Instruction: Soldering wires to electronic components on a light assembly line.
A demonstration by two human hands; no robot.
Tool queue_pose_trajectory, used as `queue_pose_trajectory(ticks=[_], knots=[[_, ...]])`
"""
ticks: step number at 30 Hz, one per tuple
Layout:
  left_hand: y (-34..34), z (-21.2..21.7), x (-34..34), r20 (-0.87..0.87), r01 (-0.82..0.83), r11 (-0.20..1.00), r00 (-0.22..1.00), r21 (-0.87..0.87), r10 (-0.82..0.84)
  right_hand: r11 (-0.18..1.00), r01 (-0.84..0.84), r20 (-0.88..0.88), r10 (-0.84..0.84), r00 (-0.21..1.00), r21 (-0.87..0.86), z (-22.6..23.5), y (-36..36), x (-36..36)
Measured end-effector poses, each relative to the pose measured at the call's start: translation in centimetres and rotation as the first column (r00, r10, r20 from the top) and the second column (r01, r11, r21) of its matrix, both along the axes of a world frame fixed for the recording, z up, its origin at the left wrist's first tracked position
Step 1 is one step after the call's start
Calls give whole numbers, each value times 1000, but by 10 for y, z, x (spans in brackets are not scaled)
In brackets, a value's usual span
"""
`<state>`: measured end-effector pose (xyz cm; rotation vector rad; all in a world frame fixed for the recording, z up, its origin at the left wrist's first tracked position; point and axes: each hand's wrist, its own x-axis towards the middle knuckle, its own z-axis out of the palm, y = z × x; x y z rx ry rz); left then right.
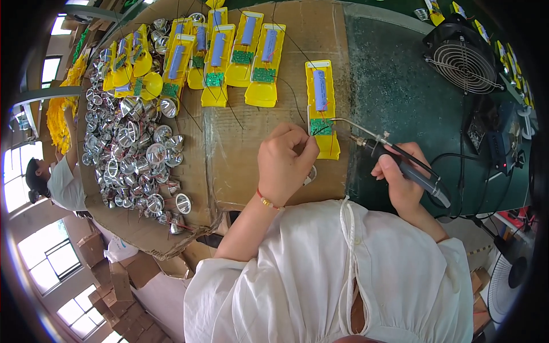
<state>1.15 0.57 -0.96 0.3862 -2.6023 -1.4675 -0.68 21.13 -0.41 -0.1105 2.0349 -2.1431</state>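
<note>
Head view, hands (286,166) pinching, soldering iron (400,163) gripped

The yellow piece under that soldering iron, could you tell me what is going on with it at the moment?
A person is soldering. The right hand holds a soldering iron, its tip at the green circuit board of a yellow torch half with a blue battery. The left hand pinches something small beside the board. More yellow halves lie in a row on the cardboard, beside a heap of silver reflectors.
</note>
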Motion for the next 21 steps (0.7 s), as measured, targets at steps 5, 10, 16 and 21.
queue_pose_trajectory(ticks=[5, 10, 16, 21], knots=[[-1, -2, -1, -24, 16, 1000, 1000, 5, -15, 998, 40, -24, -41, 999, -38, 0, 8, 1], [1, 11, 0, -34, -19, 998, 999, 67, 22, 997, 52, -17, -53, 998, -53, -3, 13, 2], [-4, 19, 10, -170, 22, 995, 985, 99, -5, 999, 32, -17, -33, 999, -44, 0, 16, 5], [8, 7, 17, -176, 45, 995, 983, -90, -60, 1000, -19, -80, 20, 997, 17, 2, 14, 6]])
